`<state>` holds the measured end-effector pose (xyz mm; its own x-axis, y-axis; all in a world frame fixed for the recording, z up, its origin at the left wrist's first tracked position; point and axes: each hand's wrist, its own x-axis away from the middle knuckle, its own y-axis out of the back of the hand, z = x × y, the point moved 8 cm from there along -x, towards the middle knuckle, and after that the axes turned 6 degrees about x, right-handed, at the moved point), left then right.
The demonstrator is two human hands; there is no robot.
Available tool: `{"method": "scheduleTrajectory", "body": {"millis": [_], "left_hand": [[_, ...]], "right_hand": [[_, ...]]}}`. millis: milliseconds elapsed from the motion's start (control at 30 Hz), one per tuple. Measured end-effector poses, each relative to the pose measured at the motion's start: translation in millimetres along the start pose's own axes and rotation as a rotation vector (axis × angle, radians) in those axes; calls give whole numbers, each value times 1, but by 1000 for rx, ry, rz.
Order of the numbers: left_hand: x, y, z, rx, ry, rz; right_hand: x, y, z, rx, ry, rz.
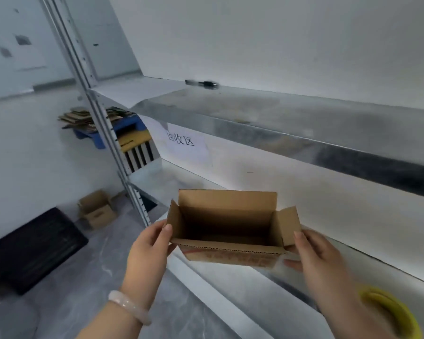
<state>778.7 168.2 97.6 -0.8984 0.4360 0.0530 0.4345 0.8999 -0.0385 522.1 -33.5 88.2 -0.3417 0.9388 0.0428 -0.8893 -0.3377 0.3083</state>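
Note:
An open, empty brown cardboard box (227, 223) with its flaps up hangs in front of a metal shelf unit, red print on its near side. My left hand (148, 248) grips its left end, thumb on the rim by the left flap. My right hand (316, 255) grips the right end, thumb against the right flap and fingers under the box. A pale bangle circles my left wrist.
The upper shelf (267, 123) carries a black marker (202, 83). A paper sign (181, 140) hangs below it. On the floor lie a small open carton (97, 209), a black tray (32, 248), a blue pallet with flat cardboard (101, 121). A yellow ring (392, 309) sits at lower right.

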Motion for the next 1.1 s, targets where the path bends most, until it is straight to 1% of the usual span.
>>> {"method": "scheduleTrajectory", "body": {"millis": [133,267,433,600,800,900,1000,1067,1100], "left_hand": [[-58,58,0,29,-3,-39],[-117,86,0,37,8,-54],[-203,100,7,33,23,-59],[-280,109,13,4,54,-57],[-356,118,17,13,131,-59],[-381,127,26,-31,130,-13],[-402,133,38,-95,156,128],[-417,137,39,-134,147,227],[-425,139,37,-165,115,271]], "right_hand": [[-24,-90,24,-9,-30,76],[-52,-154,47,-21,-21,124],[-101,-225,57,3,-32,115],[-152,-286,74,60,-6,135],[-213,-350,90,88,-74,121],[-227,-388,93,115,-148,191],[-232,-416,101,168,-122,213],[-229,-422,98,89,-141,89],[-223,-419,91,40,-182,-17]]}}
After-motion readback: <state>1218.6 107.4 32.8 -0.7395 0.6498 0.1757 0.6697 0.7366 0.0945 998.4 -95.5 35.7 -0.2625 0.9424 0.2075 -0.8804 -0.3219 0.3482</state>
